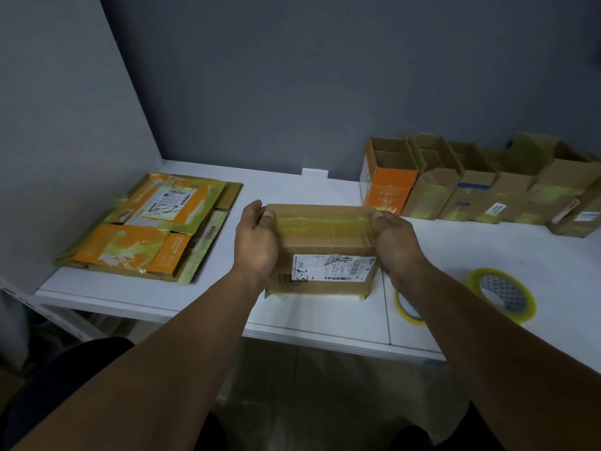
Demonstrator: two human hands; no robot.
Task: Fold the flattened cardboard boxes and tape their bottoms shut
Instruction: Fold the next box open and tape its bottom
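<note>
A brown cardboard box (320,244) stands on the white table (309,187), bottom side up, with a shipping label on its near face. A strip of yellowish clear tape (325,219) runs across its top face. My left hand (255,242) grips the box's left end, thumb on the tape. My right hand (395,244) grips the right end the same way. A stack of flattened boxes (153,227), orange and brown, lies at the left of the table. Two tape rolls lie to the right: one (502,292) in full view, the other (406,309) partly hidden by my right forearm.
A row of several folded open boxes (471,183) stands along the back right by the grey wall. A grey side wall closes off the table on the left. The table's front edge (309,336) runs below my forearms.
</note>
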